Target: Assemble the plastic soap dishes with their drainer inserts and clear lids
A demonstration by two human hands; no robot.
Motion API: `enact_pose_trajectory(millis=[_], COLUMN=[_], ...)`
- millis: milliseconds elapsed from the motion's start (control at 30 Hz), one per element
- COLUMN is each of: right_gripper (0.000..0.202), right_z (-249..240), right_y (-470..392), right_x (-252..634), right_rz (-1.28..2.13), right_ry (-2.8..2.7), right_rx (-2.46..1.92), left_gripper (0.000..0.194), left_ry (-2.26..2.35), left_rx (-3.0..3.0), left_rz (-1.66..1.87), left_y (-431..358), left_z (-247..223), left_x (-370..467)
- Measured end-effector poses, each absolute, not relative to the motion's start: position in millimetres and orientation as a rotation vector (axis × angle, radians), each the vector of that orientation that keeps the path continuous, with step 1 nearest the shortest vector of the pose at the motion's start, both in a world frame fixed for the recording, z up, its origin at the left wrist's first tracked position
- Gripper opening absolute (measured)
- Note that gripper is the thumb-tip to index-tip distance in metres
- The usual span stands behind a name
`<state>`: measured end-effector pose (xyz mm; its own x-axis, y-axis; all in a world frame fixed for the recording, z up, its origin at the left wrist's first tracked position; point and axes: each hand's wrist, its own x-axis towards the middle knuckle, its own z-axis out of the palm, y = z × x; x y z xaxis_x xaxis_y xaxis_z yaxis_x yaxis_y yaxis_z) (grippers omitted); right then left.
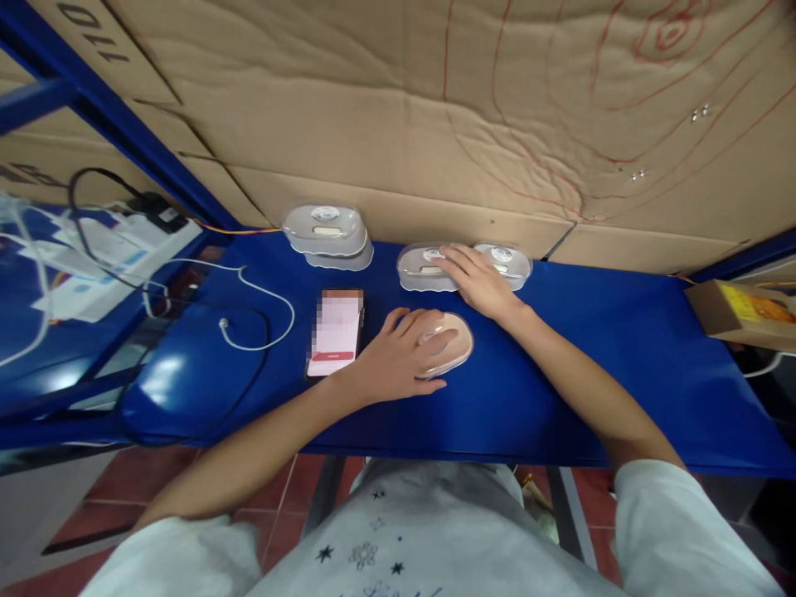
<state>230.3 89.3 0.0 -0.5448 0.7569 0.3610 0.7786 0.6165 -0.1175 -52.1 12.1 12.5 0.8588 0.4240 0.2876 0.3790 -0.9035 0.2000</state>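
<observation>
My left hand [401,356] lies over the left end of a beige oval case [457,352] with a clear plastic shell. Its fingers reach along the far side and over the top, and the thumb lies by the near edge. Farther back, my right hand [482,282] has its fingers stretched out over two grey oval cases with clear lids and round labels. The fingers touch the left grey case [414,269] and partly cover the right grey case [515,264]. What the right thumb does is hidden.
Two stacked grey cases [324,232] stand at the back left. A phone [336,332] with a lit screen lies left of my left hand. A white cable [292,311] curls on the blue table [572,332]. Cardboard [348,108] walls the back; an open carton [740,319] sits right.
</observation>
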Motion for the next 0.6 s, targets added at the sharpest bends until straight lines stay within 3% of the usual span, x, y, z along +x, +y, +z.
enact_pose_trajectory(millis=[167,400,600], right_gripper=[0.082,0.070,0.051], right_z=[-4.3,7.9,28.5], right_y=[100.5,91.6,14.1], right_x=[229.1,235.6,240.4], right_rz=[0.038,0.129,0.476], right_ry=[-2.496,-2.506,-2.229], right_rx=[-1.278,-1.313,-1.174], left_gripper=[0.087,0.082,0.112], left_ry=[0.965,0.684,0.701], left_rx=[2.717,2.476,2.210], left_rz=[0.360,0.445,0.486], left_y=[9.8,10.4,10.7], left_z=[18.5,4.5,-8.8], left_x=[-53.6,-53.5,-52.9])
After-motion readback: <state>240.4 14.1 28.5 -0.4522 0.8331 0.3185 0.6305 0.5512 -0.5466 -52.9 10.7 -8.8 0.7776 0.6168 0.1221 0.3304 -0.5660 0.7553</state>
